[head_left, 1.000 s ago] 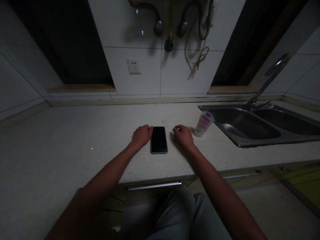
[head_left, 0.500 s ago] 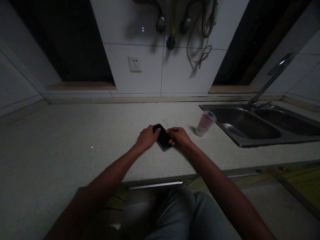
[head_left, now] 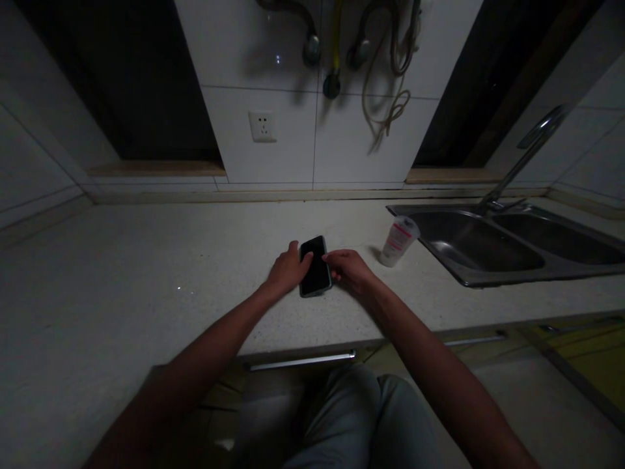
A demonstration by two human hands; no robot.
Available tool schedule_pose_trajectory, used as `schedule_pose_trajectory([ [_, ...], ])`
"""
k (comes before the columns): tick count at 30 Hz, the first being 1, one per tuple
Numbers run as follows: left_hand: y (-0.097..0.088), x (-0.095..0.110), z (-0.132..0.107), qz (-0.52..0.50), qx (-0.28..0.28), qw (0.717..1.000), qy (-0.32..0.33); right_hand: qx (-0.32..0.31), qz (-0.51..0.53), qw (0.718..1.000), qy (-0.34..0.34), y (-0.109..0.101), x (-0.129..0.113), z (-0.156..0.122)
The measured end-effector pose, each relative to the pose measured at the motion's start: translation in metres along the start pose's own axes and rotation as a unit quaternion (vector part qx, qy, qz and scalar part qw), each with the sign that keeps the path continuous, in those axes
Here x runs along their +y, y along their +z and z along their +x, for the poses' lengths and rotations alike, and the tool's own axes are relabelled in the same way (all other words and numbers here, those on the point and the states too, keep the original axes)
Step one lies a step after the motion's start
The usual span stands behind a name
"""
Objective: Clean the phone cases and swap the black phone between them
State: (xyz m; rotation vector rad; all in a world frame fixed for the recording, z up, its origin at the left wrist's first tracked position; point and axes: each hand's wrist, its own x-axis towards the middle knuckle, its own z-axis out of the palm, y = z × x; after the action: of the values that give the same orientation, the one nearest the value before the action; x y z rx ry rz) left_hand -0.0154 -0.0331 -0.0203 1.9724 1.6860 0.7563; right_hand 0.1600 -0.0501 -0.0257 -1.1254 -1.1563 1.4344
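A smartphone [head_left: 315, 272] with a dark screen and a pale edge is at the counter surface, its long side pointing away from me and leaning slightly. My left hand [head_left: 288, 267] grips its left edge, the thumb lying over the screen and the other fingers along or behind the side. From the right, my right hand [head_left: 349, 266] holds the opposite edge, thumb and index finger at the upper right side and the other fingers curled below. Whether the phone rests flat or is raised a little I cannot tell.
Right of my hands a clear plastic cup [head_left: 399, 241] with pink print stands on the pale counter [head_left: 146, 254]. Farther right are a steel double sink [head_left: 469, 277] and a curved faucet [head_left: 520, 159]. A wall socket [head_left: 262, 126], pipes and a looped cord [head_left: 390, 117] are behind.
The phone has turned between my hands, from slanting towards the lower right to nearly straight. Both hands keep their places at its sides.
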Motion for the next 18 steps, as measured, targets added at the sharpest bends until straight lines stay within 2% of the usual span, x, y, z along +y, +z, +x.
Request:
schedule_pose_trajectory([
  [4, 0.005, -0.003, 0.008, -0.152, 0.030, 0.988, -0.021, 0.053, -0.002, 0.997, -0.057, 0.001, 0.002, 0.002],
  [8, 0.014, -0.005, 0.016, -0.319, 0.038, 0.946, -0.038, 0.064, 0.018, 0.994, -0.090, 0.003, 0.001, 0.002],
  [12, 0.020, -0.008, 0.018, -0.463, 0.035, 0.884, -0.057, -0.002, 0.013, 0.997, -0.077, 0.007, 0.002, 0.000],
  [15, 0.021, -0.011, 0.020, -0.495, 0.093, 0.859, -0.092, -0.061, 0.006, 0.997, -0.052, 0.012, 0.004, -0.003],
  [18, 0.022, -0.012, 0.024, -0.520, 0.146, 0.833, -0.121, -0.096, -0.032, 0.993, -0.061, 0.015, 0.008, -0.003],
])
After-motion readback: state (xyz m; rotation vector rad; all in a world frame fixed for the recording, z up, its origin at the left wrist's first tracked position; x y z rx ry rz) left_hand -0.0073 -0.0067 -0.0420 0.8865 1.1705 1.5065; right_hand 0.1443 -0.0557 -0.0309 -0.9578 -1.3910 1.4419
